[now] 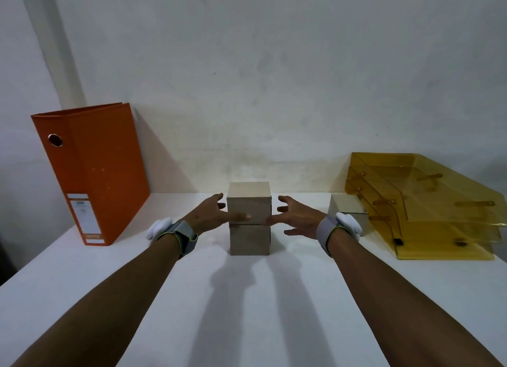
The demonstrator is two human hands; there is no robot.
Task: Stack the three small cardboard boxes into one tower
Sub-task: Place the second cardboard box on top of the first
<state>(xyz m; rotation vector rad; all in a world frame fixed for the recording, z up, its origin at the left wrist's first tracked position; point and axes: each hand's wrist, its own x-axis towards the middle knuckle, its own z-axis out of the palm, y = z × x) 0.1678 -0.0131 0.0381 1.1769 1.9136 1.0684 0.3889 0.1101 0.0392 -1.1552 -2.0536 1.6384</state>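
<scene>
Two small cardboard boxes stand stacked at the middle of the white table [247,306]: the top box [248,199] sits squarely on the bottom box [248,241]. My left hand [211,214] is at the top box's left side, fingers spread, with the thumb lying across its front face. On the right side, my right hand [296,218] has its fingers apart and a little off the box, its thumb tip at the seam between the boxes. A third box [344,206] rests on the table to the right, partly hidden behind my right wrist.
An orange lever-arch binder [93,174] stands upright at the back left against the wall. A stack of amber see-through letter trays [428,202] sits at the right, touching or very close to the third box. Both wrists wear grey bands with white pods.
</scene>
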